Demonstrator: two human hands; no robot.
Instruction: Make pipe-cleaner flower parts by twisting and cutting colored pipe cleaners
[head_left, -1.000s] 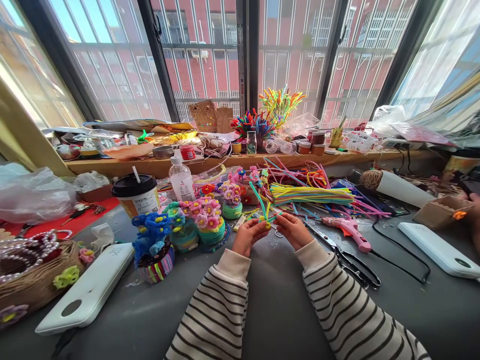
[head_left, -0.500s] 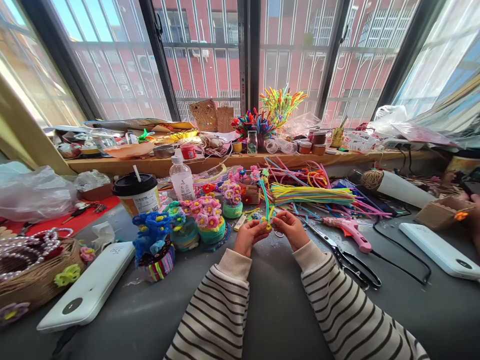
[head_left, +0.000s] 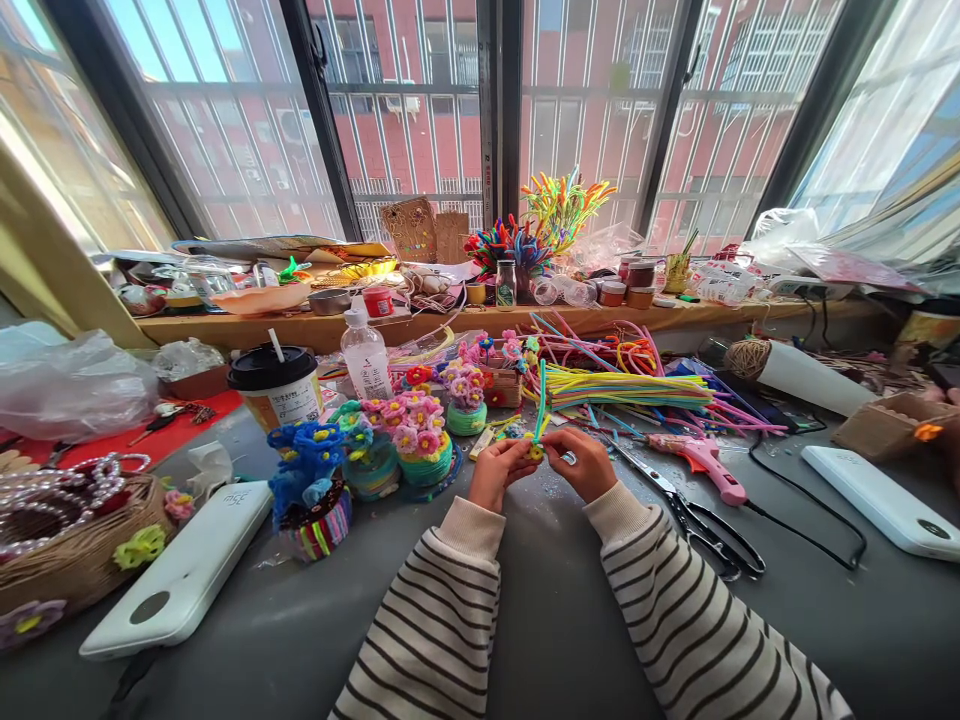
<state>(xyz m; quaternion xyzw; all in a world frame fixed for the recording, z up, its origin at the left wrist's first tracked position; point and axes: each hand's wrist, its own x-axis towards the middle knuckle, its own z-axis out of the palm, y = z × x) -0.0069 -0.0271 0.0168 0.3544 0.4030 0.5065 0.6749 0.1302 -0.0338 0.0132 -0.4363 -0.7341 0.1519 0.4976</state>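
Note:
Over the middle of the grey table, my left hand [head_left: 498, 472] pinches a small yellow pipe-cleaner flower [head_left: 536, 450] between thumb and fingers. My right hand [head_left: 582, 464] is closed at the flower's other side, its fingertips on the pipe cleaner. A turquoise pipe-cleaner stem [head_left: 541, 395] sticks up from between the hands. Just left stand finished pots of fuzzy flowers: a pink one [head_left: 417, 425], a smaller pink one [head_left: 465, 395] and a blue one [head_left: 306, 465]. Behind my hands lies a bundle of yellow pipe cleaners [head_left: 630, 388].
Right of my hands lie black-handled scissors [head_left: 709, 530] and a pink glue gun [head_left: 705, 462] with its black cord. White power banks [head_left: 180, 575] lie at both sides. A lidded cup [head_left: 274, 385] and a plastic bottle [head_left: 365, 360] stand at left. Another person's hand shows at the right edge.
The turquoise stem stands more upright, and the loose yellow end beside it no longer sticks up. My right fingers have shifted slightly at the flower; my left hand keeps its hold.

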